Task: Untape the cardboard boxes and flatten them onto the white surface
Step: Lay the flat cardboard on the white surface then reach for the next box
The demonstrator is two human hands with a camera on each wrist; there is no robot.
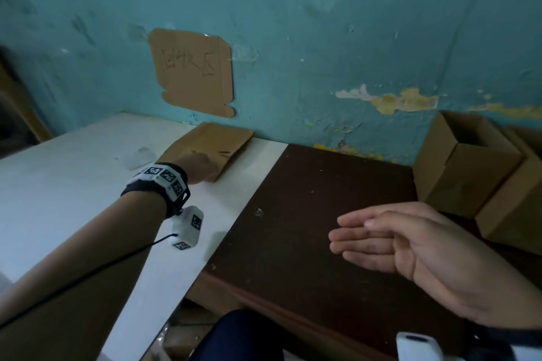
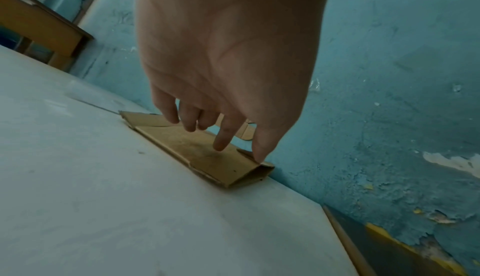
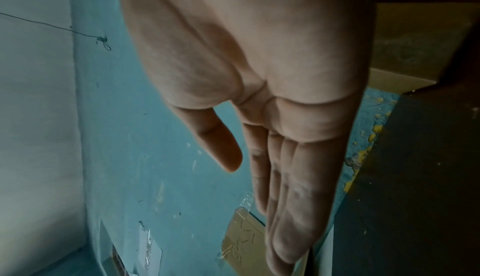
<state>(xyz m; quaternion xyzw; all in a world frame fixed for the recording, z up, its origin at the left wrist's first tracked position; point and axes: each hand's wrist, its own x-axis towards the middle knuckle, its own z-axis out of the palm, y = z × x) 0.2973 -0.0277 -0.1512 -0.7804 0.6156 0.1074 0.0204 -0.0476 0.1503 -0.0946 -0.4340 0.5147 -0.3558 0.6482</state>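
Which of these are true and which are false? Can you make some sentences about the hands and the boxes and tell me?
1. The flattened box lies on the white surface. True.
2. The right hand is holding a box. False: it is flat, held over the dark brown table and holds nothing.
3. The left hand reaches down to the flattened box by the wall. True.
4. All the boxes are flat now. False: an open box stands on the right.
5. A cardboard sign hangs on the blue wall. True.
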